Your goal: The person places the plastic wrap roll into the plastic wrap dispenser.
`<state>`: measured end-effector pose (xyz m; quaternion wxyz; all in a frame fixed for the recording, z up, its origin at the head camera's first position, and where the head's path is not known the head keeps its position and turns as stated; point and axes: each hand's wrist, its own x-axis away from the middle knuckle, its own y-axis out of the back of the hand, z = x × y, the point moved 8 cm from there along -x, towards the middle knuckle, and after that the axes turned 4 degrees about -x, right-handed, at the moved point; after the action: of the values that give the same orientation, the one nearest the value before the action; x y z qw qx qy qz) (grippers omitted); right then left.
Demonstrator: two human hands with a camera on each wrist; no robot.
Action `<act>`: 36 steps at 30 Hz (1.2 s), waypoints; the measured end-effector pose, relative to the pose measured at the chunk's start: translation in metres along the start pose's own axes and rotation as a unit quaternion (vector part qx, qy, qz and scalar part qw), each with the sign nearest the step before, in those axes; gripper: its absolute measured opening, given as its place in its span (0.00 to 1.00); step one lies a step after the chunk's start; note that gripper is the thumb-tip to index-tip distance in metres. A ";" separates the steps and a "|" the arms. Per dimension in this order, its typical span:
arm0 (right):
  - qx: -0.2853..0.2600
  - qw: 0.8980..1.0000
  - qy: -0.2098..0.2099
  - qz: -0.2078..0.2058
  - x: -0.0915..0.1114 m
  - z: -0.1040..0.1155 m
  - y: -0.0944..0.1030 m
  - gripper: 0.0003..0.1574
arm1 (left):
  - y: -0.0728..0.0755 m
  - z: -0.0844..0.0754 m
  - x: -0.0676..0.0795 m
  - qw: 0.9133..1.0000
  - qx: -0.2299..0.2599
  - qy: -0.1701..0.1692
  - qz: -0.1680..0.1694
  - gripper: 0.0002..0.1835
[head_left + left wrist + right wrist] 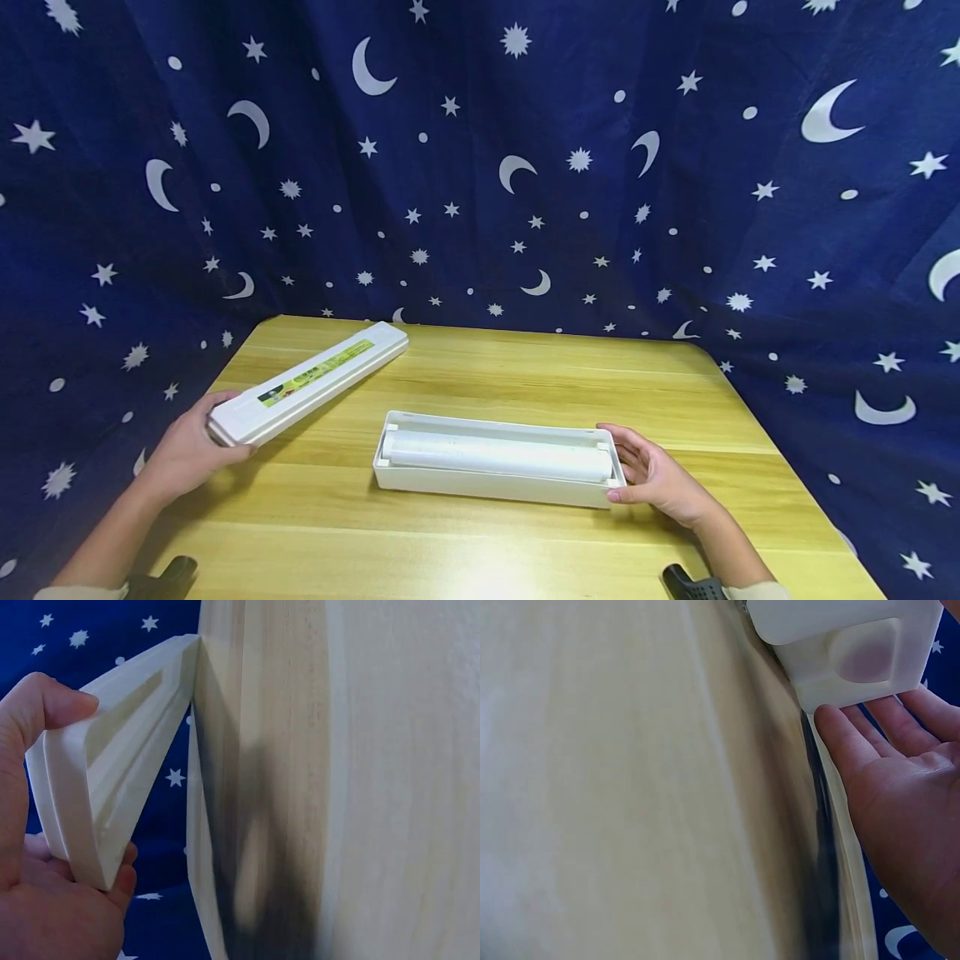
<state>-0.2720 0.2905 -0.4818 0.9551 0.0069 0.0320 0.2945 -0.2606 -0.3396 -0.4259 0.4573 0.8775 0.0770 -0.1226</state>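
My left hand (186,448) grips the near end of a long white plastic lid (318,383). A yellow-green label runs along its top, and the lid slants away to the back. Its hollow underside shows in the left wrist view, the thumb over one edge and fingers under the other. A long white box (495,490) without a lid rests on the table, with a white roll (501,457) lying lengthwise inside. My right hand (660,475) holds the box's right end, thumb at the front corner and fingers at the back one. The right wrist view shows fingertips against the end wall.
Both things are over a light wooden table (480,375) with rounded back corners. A dark blue curtain (465,167) with white moons and stars hangs behind it and along the sides. Bright glare lies on the table's front middle.
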 end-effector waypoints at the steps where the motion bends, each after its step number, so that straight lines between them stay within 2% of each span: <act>1: 0.002 1.000 0.000 -0.001 0.000 0.000 0.000 0.61 | 0.001 -0.001 0.000 1.000 -0.002 -0.001 -0.003 0.48; 8: 0.006 1.000 -0.002 -0.004 0.000 0.001 0.000 0.61 | 0.003 -0.005 -0.004 1.000 -0.011 -0.002 -0.021 0.47; 16: -0.001 1.000 -0.004 0.000 0.000 -0.001 -0.001 0.61 | 0.001 -0.007 -0.012 1.000 0.001 -0.008 -0.020 0.47; 22: -0.001 1.000 -0.007 -0.002 0.001 -0.001 -0.001 0.60 | -0.001 -0.010 -0.015 0.997 0.057 -0.036 -0.020 0.45; 32: 0.001 1.000 -0.005 0.000 0.000 -0.001 0.000 0.60 | -0.008 -0.017 -0.018 0.984 0.152 -0.090 -0.009 0.44; 36: -0.001 1.000 -0.007 0.000 0.000 -0.002 0.000 0.60 | -0.009 -0.021 -0.021 0.980 0.170 -0.100 -0.007 0.44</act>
<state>-0.2723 0.2907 -0.4833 0.9553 0.0076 0.0253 0.2946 -0.2794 -0.3181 -0.4156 0.3062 0.9250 0.0154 -0.2246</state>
